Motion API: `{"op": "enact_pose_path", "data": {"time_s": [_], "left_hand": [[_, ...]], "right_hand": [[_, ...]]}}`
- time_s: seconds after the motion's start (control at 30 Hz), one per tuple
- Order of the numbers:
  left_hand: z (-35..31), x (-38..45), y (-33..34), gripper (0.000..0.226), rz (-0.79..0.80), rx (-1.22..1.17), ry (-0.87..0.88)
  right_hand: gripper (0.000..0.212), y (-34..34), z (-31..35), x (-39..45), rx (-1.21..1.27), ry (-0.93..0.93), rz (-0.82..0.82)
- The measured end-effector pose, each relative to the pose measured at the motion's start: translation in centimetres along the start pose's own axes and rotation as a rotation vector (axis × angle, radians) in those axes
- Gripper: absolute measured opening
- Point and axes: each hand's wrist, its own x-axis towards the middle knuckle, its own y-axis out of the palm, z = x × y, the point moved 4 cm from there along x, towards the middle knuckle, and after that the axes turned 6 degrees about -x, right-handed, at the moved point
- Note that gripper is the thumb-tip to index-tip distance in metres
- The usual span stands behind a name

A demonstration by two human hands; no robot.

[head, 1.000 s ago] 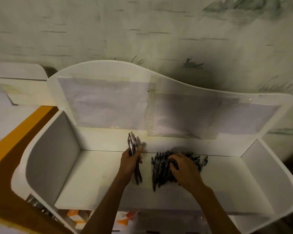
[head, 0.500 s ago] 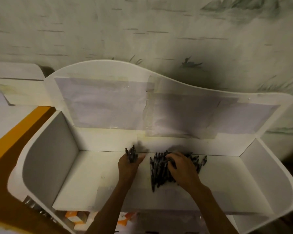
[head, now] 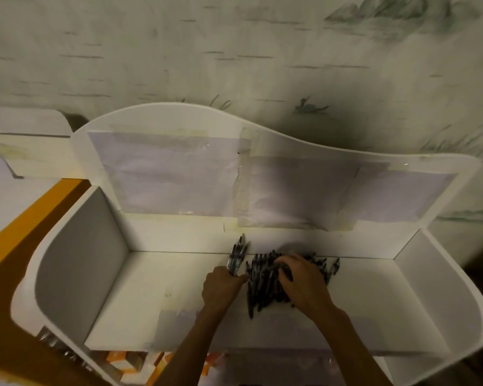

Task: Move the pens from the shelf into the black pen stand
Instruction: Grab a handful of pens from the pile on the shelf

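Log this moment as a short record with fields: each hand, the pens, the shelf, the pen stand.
left hand: left hand grips a small bundle of pens, tips pointing toward the back panel
right hand: right hand rests on the pile of pens, fingers curled into it
pile: dark pens lying loose on the white shelf, near the back
pen stand: not in view
task state: no pens seen in a stand yet

A heap of dark pens (head: 265, 285) lies on the white shelf (head: 151, 288) floor near its back wall, the barrels running mostly front to back. A small bundle (head: 237, 257) of the same pens stands tilted just left of the heap, tips toward the wall.
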Motion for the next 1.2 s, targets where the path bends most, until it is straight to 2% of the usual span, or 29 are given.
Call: {"op": "enact_pose_path", "data": {"time_s": [0.1, 0.3, 0.47, 0.63, 0.73, 1.0, 1.2], "left_hand": [[0.1, -0.3, 0.5, 0.044, 0.013, 0.044, -0.013], [0.3, -0.3, 0.4, 0.045, 0.017, 0.061, -0.025], [0.7, -0.5, -0.8, 0.026, -0.034, -0.095, -0.041], [0.4, -2.4, -3.8, 0.041, -0.053, -0.278, -0.05], [-0.6, -3.7, -6.8, 0.044, -0.053, -0.263, -0.037], [-2.3, -7.0, -15.5, 0.045, -0.055, -0.496, 0.032], [-0.4, -11.0, -23.3, 0.028, -0.051, -0.602, 0.137]], "right_hand": [[0.023, 0.0, -0.1, -0.1, 0.007, 0.007, 0.01], [0.023, 0.0, -0.3, -0.6, 0.006, 0.022, 0.036], [0.023, -0.2, 0.5, -0.6, 0.031, -0.002, 0.047], [0.024, -0.2, 2.6, 0.0, 0.064, -0.035, 0.072], [0.024, -0.3, 5.3, 0.6, 0.07, -0.078, 0.083], [0.024, -1.5, 15.2, 1.8, 0.142, -0.274, 0.023], [0.025, -1.0, 24.0, 0.2, 0.187, -0.358, 0.0]]}}
